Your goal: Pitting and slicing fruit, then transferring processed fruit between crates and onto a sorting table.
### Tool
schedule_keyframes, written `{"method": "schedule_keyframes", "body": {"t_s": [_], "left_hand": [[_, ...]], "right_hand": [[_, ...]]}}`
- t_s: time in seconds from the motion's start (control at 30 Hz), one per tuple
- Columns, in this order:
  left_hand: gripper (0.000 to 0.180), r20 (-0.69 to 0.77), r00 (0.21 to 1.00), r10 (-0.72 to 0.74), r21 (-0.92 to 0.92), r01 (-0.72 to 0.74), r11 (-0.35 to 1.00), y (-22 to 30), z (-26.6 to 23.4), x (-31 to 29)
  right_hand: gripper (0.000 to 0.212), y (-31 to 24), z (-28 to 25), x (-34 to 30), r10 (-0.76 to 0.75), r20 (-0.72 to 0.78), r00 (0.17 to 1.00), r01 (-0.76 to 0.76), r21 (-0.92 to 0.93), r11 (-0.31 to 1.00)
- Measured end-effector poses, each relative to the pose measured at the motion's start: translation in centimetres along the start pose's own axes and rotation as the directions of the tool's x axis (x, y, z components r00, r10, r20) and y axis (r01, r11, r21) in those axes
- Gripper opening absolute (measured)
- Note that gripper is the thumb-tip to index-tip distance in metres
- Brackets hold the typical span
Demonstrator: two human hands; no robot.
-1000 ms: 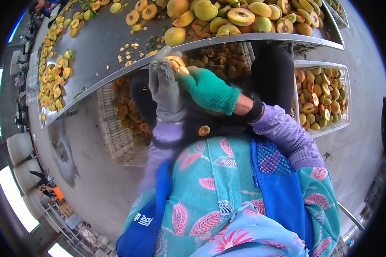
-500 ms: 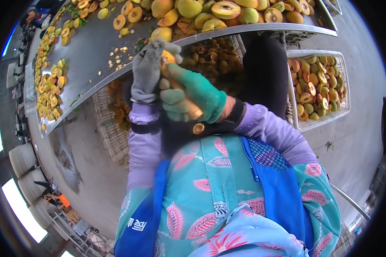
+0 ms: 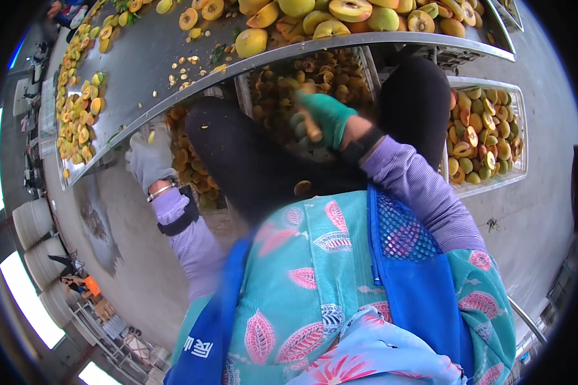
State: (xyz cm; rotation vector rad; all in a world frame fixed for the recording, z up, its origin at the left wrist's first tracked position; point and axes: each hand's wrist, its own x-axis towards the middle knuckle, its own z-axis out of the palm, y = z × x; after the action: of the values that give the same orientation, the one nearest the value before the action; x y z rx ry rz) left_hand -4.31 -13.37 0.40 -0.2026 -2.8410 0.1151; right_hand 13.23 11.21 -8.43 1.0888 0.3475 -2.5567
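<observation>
My left hand, in a grey glove, is at the left beside a crate of halved fruit under the table edge. Motion smears its fingers; a small pale yellow piece shows near them. My right hand, in a green glove, is closed round a wooden-handled tool whose working end is blurred. It hovers over the crate of fruit halves between my knees. On my lap lies a small round brownish piece.
A metal table ahead carries yellow stone fruits, whole and halved, and scattered pits. To the right stands a white crate full of halves. White tubs line the left side.
My hands, together over the table edge with a fruit between them, have parted. The left swung down and left; the right moved right with the tool. That fruit is no longer between them.
</observation>
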Motion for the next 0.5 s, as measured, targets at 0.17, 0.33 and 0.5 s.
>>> {"method": "schedule_keyframes", "body": {"t_s": [0.17,0.33,0.5], "left_hand": [[0.036,0.235,0.67,0.704,-0.514,-0.529,0.675,9.7,2.3,-4.6],[0.036,0.795,0.024,0.606,-0.356,-0.791,0.497,20.7,21.6,-13.2],[0.033,0.796,0.4,0.454,-0.206,-0.525,0.826,24.4,20.6,-14.1]], "right_hand": [[0.023,-5.8,-7.8,3.8,-0.389,0.153,0.909,0.002,-0.932,-0.362],[0.026,-4.3,-17.1,10.9,-0.312,0.085,0.946,-0.206,-0.588,-0.783],[0.03,-0.6,-8.7,10.3,-0.694,-0.238,0.679,-0.596,-0.731,-0.332]]}}
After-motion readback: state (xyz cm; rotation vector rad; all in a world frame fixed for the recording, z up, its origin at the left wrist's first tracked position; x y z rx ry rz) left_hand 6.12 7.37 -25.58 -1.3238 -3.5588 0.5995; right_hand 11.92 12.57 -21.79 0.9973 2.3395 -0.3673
